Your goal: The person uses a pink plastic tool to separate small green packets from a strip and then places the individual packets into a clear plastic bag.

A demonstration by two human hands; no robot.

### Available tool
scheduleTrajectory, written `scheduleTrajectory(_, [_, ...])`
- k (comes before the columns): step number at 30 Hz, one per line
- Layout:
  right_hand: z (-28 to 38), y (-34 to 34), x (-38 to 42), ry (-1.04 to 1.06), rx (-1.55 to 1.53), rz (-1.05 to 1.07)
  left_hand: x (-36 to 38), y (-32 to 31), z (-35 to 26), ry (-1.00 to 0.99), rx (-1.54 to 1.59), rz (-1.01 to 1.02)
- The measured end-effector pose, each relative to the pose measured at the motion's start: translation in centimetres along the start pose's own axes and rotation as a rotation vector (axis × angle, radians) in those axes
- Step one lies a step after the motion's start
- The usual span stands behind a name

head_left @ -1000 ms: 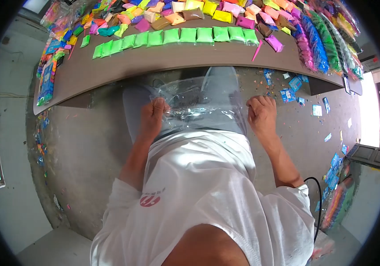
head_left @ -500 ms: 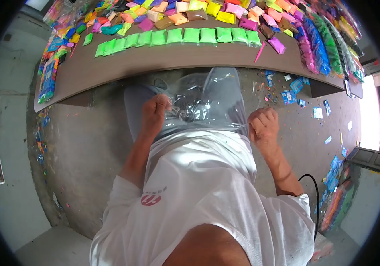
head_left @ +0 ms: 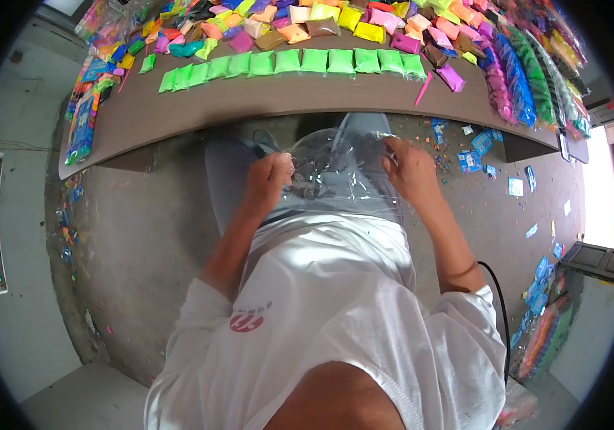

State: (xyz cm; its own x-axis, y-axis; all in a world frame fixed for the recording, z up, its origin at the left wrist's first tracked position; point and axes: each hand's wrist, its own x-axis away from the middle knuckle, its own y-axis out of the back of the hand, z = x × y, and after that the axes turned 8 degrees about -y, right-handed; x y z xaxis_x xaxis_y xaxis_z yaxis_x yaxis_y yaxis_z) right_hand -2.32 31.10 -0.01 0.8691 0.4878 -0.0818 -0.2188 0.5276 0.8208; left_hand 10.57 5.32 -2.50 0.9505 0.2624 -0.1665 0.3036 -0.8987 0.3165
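Observation:
A clear plastic bag (head_left: pixel 353 183) spreads over my lap, shiny and wrinkled. My left hand (head_left: pixel 269 178) is closed on its left edge. At the right edge, my right hand (head_left: pixel 411 168) pinches the plastic between thumb and fingers, close to its upper corner. Beyond my knees, on the brown table (head_left: pixel 249 106), lies a row of bright green packets (head_left: pixel 287 61), side by side. A pink stick-like tool (head_left: pixel 423 89) and a purple packet (head_left: pixel 451 78) sit at the right end of this row.
Many coloured packets (head_left: pixel 296 33) are piled at the back of the table. Long bags of packets lie at the right, including a blue one (head_left: pixel 519 77). A multicoloured pack (head_left: pixel 82 130) rests at the left edge. Blue wrappers (head_left: pixel 469 160) litter the floor.
My right hand has moved up and inward and now pinches the bag's right edge. My left hand has shifted slightly right, still gripping the plastic. The bag is more spread out.

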Motion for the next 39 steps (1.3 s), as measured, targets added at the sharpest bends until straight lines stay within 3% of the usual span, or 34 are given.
scheduleTrajectory(4, [-2.0,-2.2,-3.4,0.202,0.234,-0.433,0.0,0.1,0.1,0.049,0.017,0.028])
scheduleTrajectory(5, [-2.3,-2.2,-3.8,0.201,0.232,-0.432,0.1,0.1,0.1,0.058,0.03,0.028])
scheduleTrajectory(7, [-2.5,-2.0,-4.3,0.015,0.008,0.003,0.3,-0.1,0.2,0.067,0.043,0.031])
scheduleTrajectory(13, [-3.6,-3.4,-5.7,-0.206,-0.206,0.266,0.2,-0.6,0.9,0.044,0.028,0.038])
scheduleTrajectory(20, [-7.2,-5.3,-5.2,-0.166,-0.508,0.244,0.9,-0.6,0.9,0.073,-0.017,0.083])
scheduleTrajectory(23, [-8.4,-4.7,-4.9,-0.214,-0.441,0.243,1.3,-0.8,1.0,0.1,-0.012,0.07])
scheduleTrajectory(25, [-10.4,-4.3,-4.5,-0.12,-0.056,0.041,1.3,-0.5,1.3,0.13,0.017,0.04])
scheduleTrajectory(26, [-11.3,-4.3,-4.7,-0.118,-0.055,0.041,1.1,0.2,1.6,0.129,0.002,0.039])
scheduleTrajectory(28, [-10.8,-3.6,-4.6,-0.16,-0.359,-0.027,1.3,0.6,1.9,0.137,-0.012,0.04])
scheduleTrajectory(29, [-9.6,-2.0,-4.6,-0.205,-0.155,0.015,1.2,0.7,1.9,0.143,-0.007,0.048])
scheduleTrajectory(33, [-5.9,-1.5,-4.8,-0.118,-0.217,0.051,0.8,0.0,0.8,0.138,0.034,0.062])
scheduleTrajectory(34, [-5.2,-1.7,-4.8,-0.104,-0.188,0.146,0.8,-0.1,0.8,0.138,0.034,0.061])
scheduleTrajectory(35, [-4.9,-1.8,-4.9,-0.089,-0.158,0.24,0.8,-0.2,0.9,0.142,0.04,0.06])
scheduleTrajectory(39, [-6.0,-3.7,-5.8,-0.024,-0.137,0.282,0.8,0.0,1.1,0.145,0.026,0.087])
